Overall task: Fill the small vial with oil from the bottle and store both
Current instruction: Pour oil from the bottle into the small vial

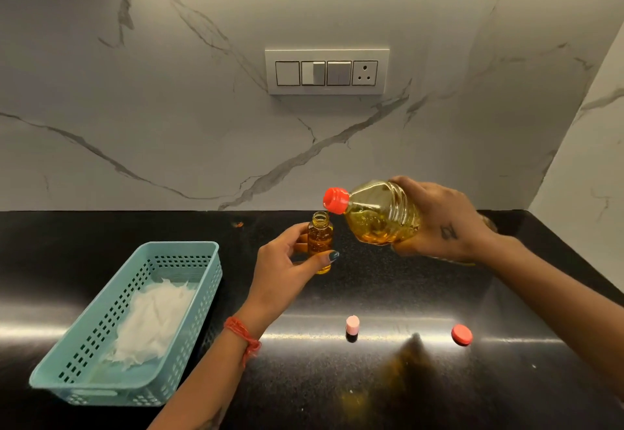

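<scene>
Right now I'm mid-pour. My right hand [435, 223] is wrapped round the bottle [381, 213], tipped nearly flat with its red spout [336, 200] just above the vial's mouth. My left hand [280, 267] pinches the vial [320, 240] between thumb and fingers, holding it upright above the counter [371, 294]. It looks nearly full; amber oil shows most of the way up, though I can't make out a stream. Next, I'd judge, comes righting the bottle gently so nothing dribbles down the neck, then capping: the pink cap [352, 325] and the red cap [461, 334] both sit loose on the counter nearer me. After that, both go into the teal basket [84, 369] to my left, which has something white, perhaps tissue [152, 321], on its floor.
</scene>
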Demonstrator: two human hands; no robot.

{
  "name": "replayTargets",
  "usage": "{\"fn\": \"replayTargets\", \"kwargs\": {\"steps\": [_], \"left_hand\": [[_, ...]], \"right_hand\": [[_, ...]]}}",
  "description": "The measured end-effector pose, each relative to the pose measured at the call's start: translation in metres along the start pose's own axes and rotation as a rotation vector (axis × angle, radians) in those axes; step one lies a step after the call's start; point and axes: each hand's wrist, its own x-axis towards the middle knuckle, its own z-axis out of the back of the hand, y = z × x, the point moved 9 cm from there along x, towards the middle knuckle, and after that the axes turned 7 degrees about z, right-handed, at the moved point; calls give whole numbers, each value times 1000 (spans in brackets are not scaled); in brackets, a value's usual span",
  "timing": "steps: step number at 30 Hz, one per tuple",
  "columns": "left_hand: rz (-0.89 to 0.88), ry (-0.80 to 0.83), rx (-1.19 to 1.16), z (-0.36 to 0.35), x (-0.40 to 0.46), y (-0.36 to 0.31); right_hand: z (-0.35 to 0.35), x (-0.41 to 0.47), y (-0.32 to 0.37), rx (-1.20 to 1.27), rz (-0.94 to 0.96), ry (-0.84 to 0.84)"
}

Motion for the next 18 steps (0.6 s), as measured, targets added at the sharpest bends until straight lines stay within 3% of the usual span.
{"fn": "replayTargets", "kwargs": {"steps": [5,11,18], "left_hand": [[72,51,-36,-14,-2,26],[276,99,-62,-38,-18,93],[436,118,-76,-56,-38,148]], "right_hand": [[-12,-20,-18,287,-180,-128],[-45,-55,-30,682,-405,-285],[-81,-92,-34,859,-562,-373]]}}
